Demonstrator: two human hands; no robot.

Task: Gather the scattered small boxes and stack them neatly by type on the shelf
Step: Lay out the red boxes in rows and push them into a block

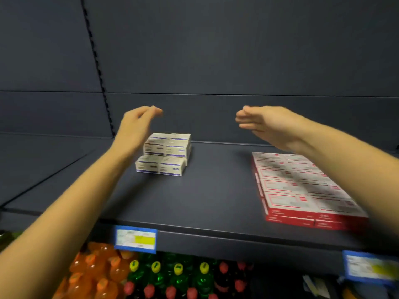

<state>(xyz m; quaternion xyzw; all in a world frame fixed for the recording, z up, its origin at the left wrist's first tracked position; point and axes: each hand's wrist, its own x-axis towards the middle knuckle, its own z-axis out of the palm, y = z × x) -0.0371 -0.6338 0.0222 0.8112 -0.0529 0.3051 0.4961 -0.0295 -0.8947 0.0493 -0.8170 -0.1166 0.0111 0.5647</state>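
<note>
Left hand [138, 124] and right hand [265, 124] hovered empty mid-frame, fingers relaxed; I'd have squared the white boxes [164, 154] from both sides.

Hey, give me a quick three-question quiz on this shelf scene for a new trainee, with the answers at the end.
1. True or false: the left hand grips a box.
2. On which part of the shelf do the red boxes lie? A left, B middle, C right.
3. Fill in: the white and purple boxes sit nearest the ____ hand.

Key
1. False. It hangs open above the shelf, as does the right hand; neither holds anything.
2. C.
3. left.
</note>
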